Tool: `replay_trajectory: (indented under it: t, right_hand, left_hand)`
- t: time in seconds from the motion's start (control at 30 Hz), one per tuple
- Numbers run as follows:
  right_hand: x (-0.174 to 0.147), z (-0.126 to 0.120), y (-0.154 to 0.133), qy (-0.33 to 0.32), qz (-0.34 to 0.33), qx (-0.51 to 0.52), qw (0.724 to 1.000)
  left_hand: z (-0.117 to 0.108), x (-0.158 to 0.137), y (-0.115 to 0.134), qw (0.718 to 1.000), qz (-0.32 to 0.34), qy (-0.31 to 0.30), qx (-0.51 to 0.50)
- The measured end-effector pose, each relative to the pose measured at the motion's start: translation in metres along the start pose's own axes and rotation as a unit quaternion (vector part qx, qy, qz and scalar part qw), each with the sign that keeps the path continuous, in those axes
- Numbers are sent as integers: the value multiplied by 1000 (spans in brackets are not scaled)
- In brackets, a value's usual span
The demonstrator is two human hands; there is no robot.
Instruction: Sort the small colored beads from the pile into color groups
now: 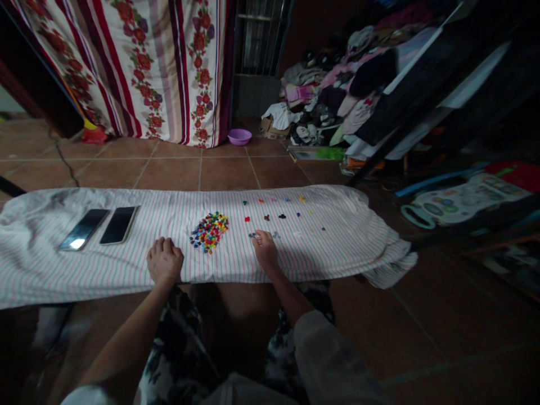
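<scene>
My right hand (265, 247) is over the striped cloth, its thumb and fingers pinched together beside a few small dark grey pieces (252, 235). Whatever lies between the fingertips is too small to make out. My left hand (164, 261) rests on the cloth near its front edge, fingers curled in and no object showing. Between the hands, a little farther off, lies a mixed pile of small coloured pieces (210, 232). Small groups sorted by colour lie right of the pile, among them red (247, 219), brown (266, 217), black (282, 216), yellow (302, 198) and light grey pieces (276, 235).
Two phones (84, 229) lie on the left of the striped cloth (329, 253), which covers a long, narrow surface. Beyond it are a floral curtain (169, 67), a purple basin (239, 136) and a heap of clothes (333, 95) on the tiled floor.
</scene>
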State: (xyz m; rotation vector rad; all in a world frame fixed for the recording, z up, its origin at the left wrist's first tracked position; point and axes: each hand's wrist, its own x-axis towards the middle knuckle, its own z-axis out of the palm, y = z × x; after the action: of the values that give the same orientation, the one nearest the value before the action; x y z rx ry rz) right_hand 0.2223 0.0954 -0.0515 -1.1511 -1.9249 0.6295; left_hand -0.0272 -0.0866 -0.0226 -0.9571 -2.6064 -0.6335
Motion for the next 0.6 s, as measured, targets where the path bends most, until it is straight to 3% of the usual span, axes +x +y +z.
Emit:
replay_trajectory:
  t: [0.6]
  right_hand:
    - [-4, -5, -2, 24, -17, -32, 999]
  left_hand:
    - [0, -1, -1, 1000, 3, 1, -19]
